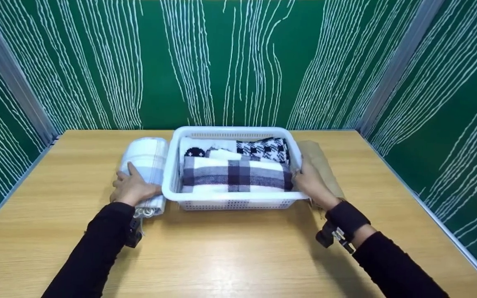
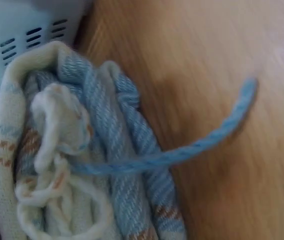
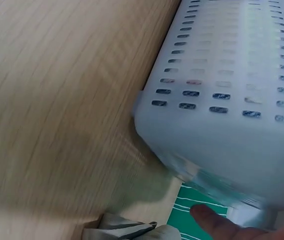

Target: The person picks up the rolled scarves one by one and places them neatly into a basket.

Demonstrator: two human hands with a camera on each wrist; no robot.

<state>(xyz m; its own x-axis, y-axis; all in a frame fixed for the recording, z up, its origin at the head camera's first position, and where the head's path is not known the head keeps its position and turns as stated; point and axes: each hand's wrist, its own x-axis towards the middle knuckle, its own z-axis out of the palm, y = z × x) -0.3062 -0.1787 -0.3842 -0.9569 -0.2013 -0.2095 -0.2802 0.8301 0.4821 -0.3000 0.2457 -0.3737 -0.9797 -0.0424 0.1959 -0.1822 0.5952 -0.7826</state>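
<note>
Basket (image 1: 232,197): R hand (image 1: 314,182) grips it, L hand (image 1: 133,188) splayed on rolled cloth (image 1: 149,150); prob. best held lvl.

Both wrist views cut off the white basket (image 3: 207,135).

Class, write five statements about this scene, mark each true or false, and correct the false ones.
1. The right hand holds the white basket. True.
2. The basket is empty. False: a purple-and-white checked cloth lies in it.
3. The left hand touches the pale cloth beside the basket. True.
4. The brown item is left of the basket. False: the brown item is right of it.
5. A blue strand sticks out from the pale cloth. True.
</note>
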